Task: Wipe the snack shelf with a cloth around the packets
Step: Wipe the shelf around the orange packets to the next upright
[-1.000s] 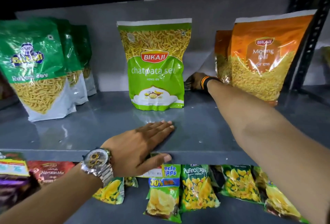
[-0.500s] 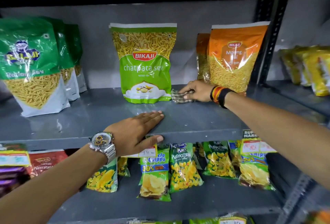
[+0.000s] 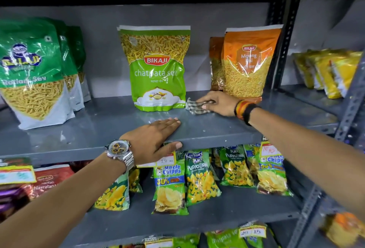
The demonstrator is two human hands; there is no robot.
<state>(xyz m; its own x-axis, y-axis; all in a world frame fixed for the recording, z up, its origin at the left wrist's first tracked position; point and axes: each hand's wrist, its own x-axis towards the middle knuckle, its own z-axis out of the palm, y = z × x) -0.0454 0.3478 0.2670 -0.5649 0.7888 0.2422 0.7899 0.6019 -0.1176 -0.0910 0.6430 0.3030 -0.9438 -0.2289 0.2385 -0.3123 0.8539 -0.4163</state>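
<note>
- we see a small checked cloth [image 3: 196, 107], dark and pale squares, crumpled flat on the grey metal snack shelf [image 3: 98, 125], pinned under the right hand [image 3: 217, 102].
- the cloth lies in the gap between two standing packets: its left edge is just beside the bottom right corner of the green bikaji chatpata sev packet [image 3: 158, 70], and the orange bikaji moong dal packet [image 3: 248, 64] stands just behind the hand.
- our right hand presses palm-down on the cloth, fingers stretched over it and thumb tucked against its near edge, so it is holding the cloth to the shelf; the wrist wears orange, red and black bands [image 3: 244, 110].
- our left hand [image 3: 156, 139] rests flat and spread on the front of the same shelf, fingers on top, thumb hooked under the front lip, grasping nothing but the shelf edge; a silver wristwatch [image 3: 118, 149] sits on that wrist.
- at the left of the shelf a row of dark green ratlami sev packets [image 3: 31, 73] stands upright, one behind the other, well apart from the cloth.
- a second, darker orange packet [image 3: 216, 64] stands behind the moong dal one.
- the shelf top is glossy grey and mirrors the packets faintly; behind it is a plain grey back wall.
- on the shelf below lean uncle chipps packets [image 3: 169, 186] and kurkure puffcorn packets [image 3: 199, 176], with a handwritten price tag [image 3: 166, 160] clipped near our left thumb.
- a slotted dark metal upright [image 3: 284, 40] borders the bay on the right; beyond it yellow packets [image 3: 327, 71] sit on a neighbouring shelf.
</note>
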